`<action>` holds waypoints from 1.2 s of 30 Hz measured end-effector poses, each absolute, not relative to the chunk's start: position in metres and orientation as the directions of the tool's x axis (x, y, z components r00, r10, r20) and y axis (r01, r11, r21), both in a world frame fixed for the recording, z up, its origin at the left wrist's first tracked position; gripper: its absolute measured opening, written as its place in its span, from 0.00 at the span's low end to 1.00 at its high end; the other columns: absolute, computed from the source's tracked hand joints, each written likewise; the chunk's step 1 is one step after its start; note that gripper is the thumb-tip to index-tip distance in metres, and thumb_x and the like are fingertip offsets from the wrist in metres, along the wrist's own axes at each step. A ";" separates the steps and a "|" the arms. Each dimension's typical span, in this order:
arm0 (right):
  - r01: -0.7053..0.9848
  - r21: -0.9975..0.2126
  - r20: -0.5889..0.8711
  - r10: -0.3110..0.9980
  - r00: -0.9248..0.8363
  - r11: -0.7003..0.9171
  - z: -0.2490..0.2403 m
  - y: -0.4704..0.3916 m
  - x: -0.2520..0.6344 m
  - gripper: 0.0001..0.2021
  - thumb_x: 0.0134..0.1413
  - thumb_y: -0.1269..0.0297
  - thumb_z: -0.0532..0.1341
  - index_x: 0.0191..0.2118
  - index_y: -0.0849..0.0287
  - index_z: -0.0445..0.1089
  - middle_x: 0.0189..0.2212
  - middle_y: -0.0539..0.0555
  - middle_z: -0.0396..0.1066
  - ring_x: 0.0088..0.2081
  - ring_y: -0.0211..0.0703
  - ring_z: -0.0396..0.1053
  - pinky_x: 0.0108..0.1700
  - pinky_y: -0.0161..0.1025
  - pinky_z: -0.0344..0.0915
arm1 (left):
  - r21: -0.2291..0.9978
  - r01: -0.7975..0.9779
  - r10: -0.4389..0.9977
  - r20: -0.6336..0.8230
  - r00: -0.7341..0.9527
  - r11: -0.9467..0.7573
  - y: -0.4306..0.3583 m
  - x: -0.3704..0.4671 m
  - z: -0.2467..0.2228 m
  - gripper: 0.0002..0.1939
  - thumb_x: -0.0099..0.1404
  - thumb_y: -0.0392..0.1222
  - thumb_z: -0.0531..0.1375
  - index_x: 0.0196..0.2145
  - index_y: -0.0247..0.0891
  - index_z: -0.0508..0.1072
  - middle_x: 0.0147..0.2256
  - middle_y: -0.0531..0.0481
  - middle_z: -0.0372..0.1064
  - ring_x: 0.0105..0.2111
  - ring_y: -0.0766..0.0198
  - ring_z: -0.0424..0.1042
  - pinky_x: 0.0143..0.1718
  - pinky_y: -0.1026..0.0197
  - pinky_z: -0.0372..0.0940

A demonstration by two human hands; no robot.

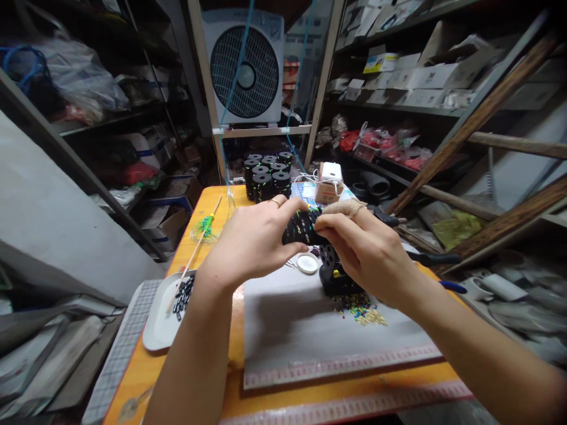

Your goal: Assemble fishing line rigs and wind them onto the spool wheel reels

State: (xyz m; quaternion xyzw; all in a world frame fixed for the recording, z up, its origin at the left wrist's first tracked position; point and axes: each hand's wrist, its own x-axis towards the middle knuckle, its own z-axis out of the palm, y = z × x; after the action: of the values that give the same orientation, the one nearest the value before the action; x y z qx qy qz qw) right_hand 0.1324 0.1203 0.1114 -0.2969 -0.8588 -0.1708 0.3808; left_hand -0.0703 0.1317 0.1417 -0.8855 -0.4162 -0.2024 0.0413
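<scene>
A black spool (301, 228) wound with dark line and small shiny bits is held above the table. My left hand (259, 236) wraps round its left end, fingers on top and thumb below; a ring shows on one finger. At the spool's right end, my right hand (365, 242) is closed with thumb and fingertips pinched together, and a tan cloth-like wrap covers one finger. Whatever is between those fingertips is too small to name. Just below stands a black holder (339, 280), beside a pile of colourful and gold beads (363, 310) on the grey board (287, 330).
Several black spools (268, 174) stand at the table's back, near a small white box (331, 172). On the left a white tray (155, 330) holds black pieces and a stick. A small white dish (308, 263) lies behind the board's middle. A fan (245, 74) stands beyond.
</scene>
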 end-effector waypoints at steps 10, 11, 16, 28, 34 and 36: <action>0.647 0.214 0.764 0.287 -0.577 0.732 0.105 0.123 0.133 0.10 0.58 0.82 0.58 0.41 0.63 0.69 0.37 0.59 0.70 0.40 0.45 0.68 0.46 0.42 0.69 | 0.094 0.756 0.722 0.392 0.571 -0.648 0.132 -0.070 0.141 0.25 0.63 0.49 0.63 0.54 0.41 0.65 0.48 0.46 0.74 0.48 0.48 0.74 0.44 0.52 0.67; 0.644 0.241 0.768 0.263 -0.584 0.726 0.104 0.124 0.134 0.10 0.57 0.82 0.58 0.42 0.63 0.69 0.38 0.59 0.70 0.40 0.45 0.68 0.47 0.42 0.70 | 0.092 0.756 0.722 0.391 0.571 -0.648 0.132 -0.070 0.141 0.25 0.62 0.49 0.63 0.55 0.41 0.65 0.48 0.46 0.74 0.48 0.48 0.74 0.44 0.52 0.67; 0.602 0.336 0.760 0.169 -0.628 0.724 0.097 0.129 0.136 0.12 0.55 0.82 0.59 0.43 0.64 0.70 0.39 0.60 0.71 0.42 0.48 0.69 0.48 0.47 0.72 | 0.086 0.759 0.722 0.395 0.569 -0.645 0.132 -0.070 0.141 0.25 0.62 0.49 0.64 0.54 0.40 0.65 0.47 0.46 0.75 0.46 0.48 0.75 0.42 0.53 0.67; 0.690 0.295 0.639 0.401 -0.656 0.661 0.047 0.085 0.174 0.20 0.58 0.78 0.60 0.54 0.55 0.69 0.47 0.57 0.73 0.51 0.50 0.63 0.53 0.48 0.64 | 0.111 0.754 0.720 0.412 0.558 -0.647 0.130 -0.070 0.141 0.27 0.61 0.48 0.65 0.56 0.40 0.65 0.50 0.45 0.75 0.48 0.50 0.74 0.45 0.54 0.66; 0.712 -0.111 0.436 0.678 -0.592 0.693 0.011 0.068 0.196 0.08 0.61 0.73 0.60 0.33 0.56 0.74 0.31 0.54 0.71 0.35 0.44 0.65 0.37 0.43 0.64 | 0.143 0.764 0.746 0.387 0.542 -0.630 0.123 -0.073 0.145 0.27 0.62 0.47 0.65 0.57 0.40 0.65 0.49 0.44 0.75 0.49 0.49 0.74 0.47 0.51 0.67; 0.707 -0.144 0.407 0.693 -0.595 0.692 0.006 0.070 0.200 0.08 0.61 0.72 0.60 0.33 0.56 0.75 0.31 0.53 0.71 0.35 0.43 0.65 0.36 0.40 0.64 | 0.148 0.773 0.756 0.387 0.529 -0.617 0.121 -0.076 0.148 0.27 0.62 0.47 0.65 0.57 0.41 0.65 0.50 0.45 0.74 0.49 0.49 0.73 0.47 0.51 0.67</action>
State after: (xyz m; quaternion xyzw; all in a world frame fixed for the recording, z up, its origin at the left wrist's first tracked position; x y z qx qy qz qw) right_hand 0.2002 0.0697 0.0063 -0.3921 -0.8929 -0.0165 0.2209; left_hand -0.0763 0.1209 0.1476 -0.8740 -0.4373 -0.2110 0.0209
